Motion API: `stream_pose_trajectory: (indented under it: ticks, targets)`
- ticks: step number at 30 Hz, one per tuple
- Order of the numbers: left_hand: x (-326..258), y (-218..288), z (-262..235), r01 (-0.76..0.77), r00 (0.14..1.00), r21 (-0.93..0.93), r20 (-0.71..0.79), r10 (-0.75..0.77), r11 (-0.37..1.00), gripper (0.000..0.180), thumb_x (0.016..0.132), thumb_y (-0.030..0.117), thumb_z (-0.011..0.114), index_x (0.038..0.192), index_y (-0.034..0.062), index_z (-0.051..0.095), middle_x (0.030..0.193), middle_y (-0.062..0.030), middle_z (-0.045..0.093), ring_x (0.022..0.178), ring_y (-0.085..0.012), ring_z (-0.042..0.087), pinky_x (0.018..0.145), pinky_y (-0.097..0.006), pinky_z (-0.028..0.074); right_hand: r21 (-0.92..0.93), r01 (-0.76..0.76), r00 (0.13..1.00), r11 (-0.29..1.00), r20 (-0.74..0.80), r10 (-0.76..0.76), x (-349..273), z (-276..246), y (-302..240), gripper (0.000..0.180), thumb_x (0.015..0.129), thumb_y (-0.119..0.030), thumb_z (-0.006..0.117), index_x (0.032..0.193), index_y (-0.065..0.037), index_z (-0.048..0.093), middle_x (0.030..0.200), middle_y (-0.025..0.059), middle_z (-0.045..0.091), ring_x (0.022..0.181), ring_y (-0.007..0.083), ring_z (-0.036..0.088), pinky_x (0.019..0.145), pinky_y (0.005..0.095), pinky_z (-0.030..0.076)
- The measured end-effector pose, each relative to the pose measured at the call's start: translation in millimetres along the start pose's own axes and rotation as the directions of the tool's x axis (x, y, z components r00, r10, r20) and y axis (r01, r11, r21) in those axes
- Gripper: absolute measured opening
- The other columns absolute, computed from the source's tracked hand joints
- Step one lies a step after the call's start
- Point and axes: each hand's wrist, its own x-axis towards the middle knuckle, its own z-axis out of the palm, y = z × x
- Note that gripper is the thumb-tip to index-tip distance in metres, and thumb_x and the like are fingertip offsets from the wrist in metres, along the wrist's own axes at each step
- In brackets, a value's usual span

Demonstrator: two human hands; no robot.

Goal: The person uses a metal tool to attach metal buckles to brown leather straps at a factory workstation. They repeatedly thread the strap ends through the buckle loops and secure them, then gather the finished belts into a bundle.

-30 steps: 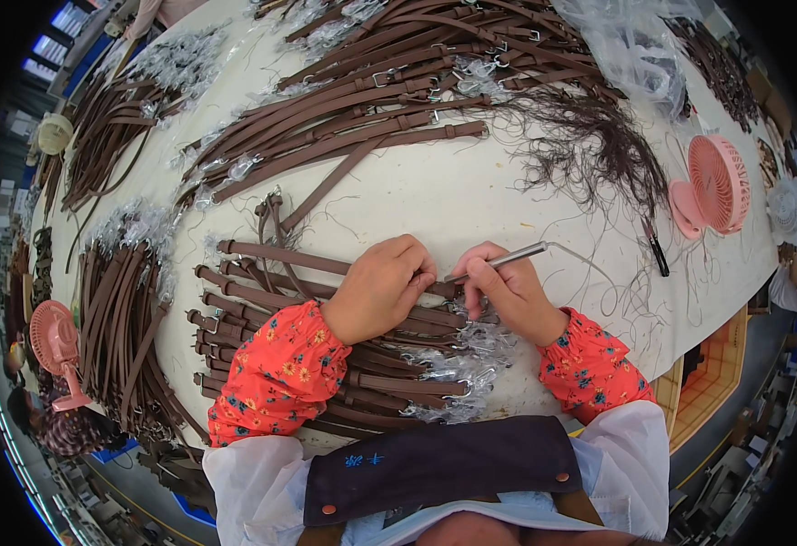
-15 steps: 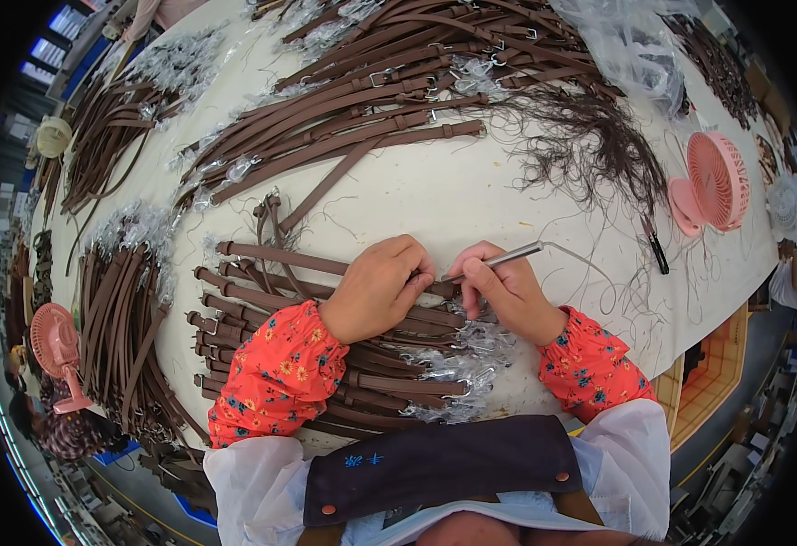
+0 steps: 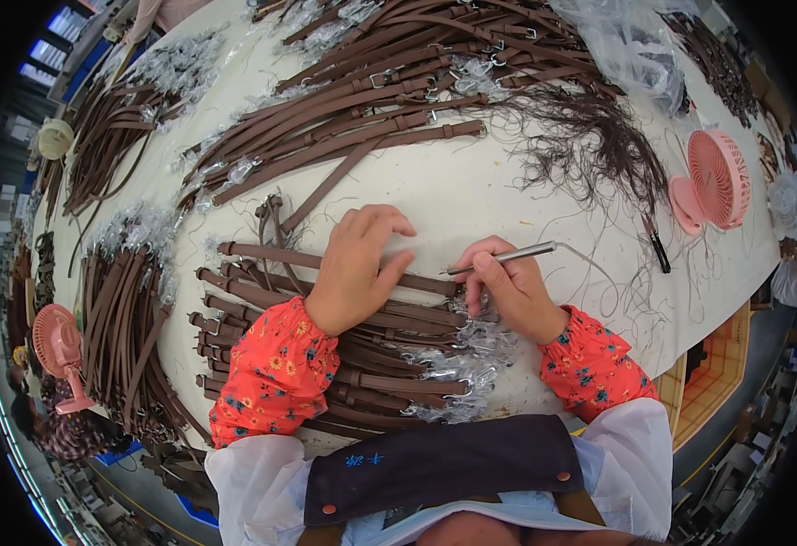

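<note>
My left hand [image 3: 355, 273] is open over the near bundle, thumb and fingers apart with nothing between them. Beneath it runs the uppermost brown strap [image 3: 267, 255], whose right end lies by my right hand [image 3: 510, 293]. That hand is closed around a slim silver pen-shaped tool [image 3: 526, 254], with a thin grey cord [image 3: 590, 264] trailing from its back end. The tool's tip points left, just above the strap's end. More brown straps [image 3: 398, 382] lie stacked side by side below, with clear plastic wrap [image 3: 471, 364] around metal hardware at their right ends.
Other strap piles [image 3: 326, 136] spread across the white table [image 3: 471, 205] at the back and left [image 3: 116, 337]. A tangle of dark threads [image 3: 590, 146] lies at the back right, beside black-handled tweezers or snips [image 3: 658, 250]. Pink fans stand right [image 3: 717, 182] and left [image 3: 57, 350].
My left hand has let go near the strap's end and moved left and away from me, its fingers spreading. My right hand stays nearly in place, the tool tilted slightly flatter.
</note>
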Motion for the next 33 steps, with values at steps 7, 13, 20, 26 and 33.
stream_pose_trajectory:
  ticks: [7, 13, 20, 26, 33]
  targets:
    - [-4.6, 8.9, -6.2, -0.178, 0.955, 0.138, 0.264, 0.137, 0.974, 0.020, 0.077, 0.005, 0.076, 0.091, 0.0078, 0.062, 0.099, -0.0030, 0.061, 0.089, -0.0274, 0.058, 0.075, -0.035, 0.046, 0.018, 0.087, 0.993, 0.996, -0.077, -0.085, 1.7, 3.5, -0.9, 0.029, 0.108, -0.028, 0.044, 0.108, -0.002, 0.057, 0.072, 0.0016, 0.060, 0.065, 0.0084, 0.059, 0.080, 0.0282, 0.050]
    - [-7.4, 8.0, -1.1, 0.081, 0.957, -0.097, 0.285, -0.050, 0.992, 0.021, 0.078, 0.003, 0.076, 0.089, 0.0047, 0.058, 0.092, -0.0064, 0.057, 0.075, -0.0240, 0.058, 0.066, -0.034, 0.048, 0.010, 0.117, 0.991, 0.993, -0.060, -0.116, 1.1, 2.1, 1.4, 0.029, 0.108, -0.028, 0.044, 0.108, -0.002, 0.057, 0.072, 0.0013, 0.060, 0.067, 0.0082, 0.059, 0.077, 0.0268, 0.048]
    - [-9.7, 10.7, 1.1, 0.093, 0.968, -0.215, 0.248, -0.038, 0.972, 0.019, 0.080, -0.001, 0.074, 0.094, 0.0031, 0.062, 0.092, -0.0086, 0.057, 0.071, -0.0240, 0.059, 0.063, -0.034, 0.049, 0.011, 0.008, 1.000, 1.000, 0.012, -0.009, -2.4, 0.0, -4.4, 0.027, 0.108, -0.027, 0.046, 0.108, -0.002, 0.058, 0.070, 0.0013, 0.060, 0.064, 0.0079, 0.057, 0.063, 0.0243, 0.046]
    - [-7.4, 8.3, 3.2, -0.035, 0.973, -0.125, 0.222, 0.062, 0.992, 0.012, 0.082, -0.002, 0.068, 0.091, 0.0014, 0.060, 0.090, -0.0137, 0.059, 0.081, -0.0334, 0.060, 0.071, -0.039, 0.049, -0.003, -0.019, 0.998, 1.000, 0.060, 0.019, -2.7, 1.0, -7.5, 0.027, 0.107, -0.026, 0.045, 0.108, -0.002, 0.058, 0.072, 0.0022, 0.061, 0.063, 0.0080, 0.058, 0.060, 0.0237, 0.046]
    - [-7.5, 5.9, 8.3, -0.007, 0.972, -0.116, 0.231, 0.034, 0.993, 0.015, 0.084, 0.000, 0.066, 0.092, 0.0011, 0.055, 0.089, -0.0141, 0.058, 0.083, -0.0344, 0.059, 0.072, -0.041, 0.048, -0.009, -0.027, 0.997, 1.000, 0.075, 0.028, -1.2, 1.6, -5.9, 0.027, 0.107, -0.025, 0.045, 0.108, -0.001, 0.057, 0.072, 0.0022, 0.060, 0.063, 0.0081, 0.058, 0.060, 0.0233, 0.047]
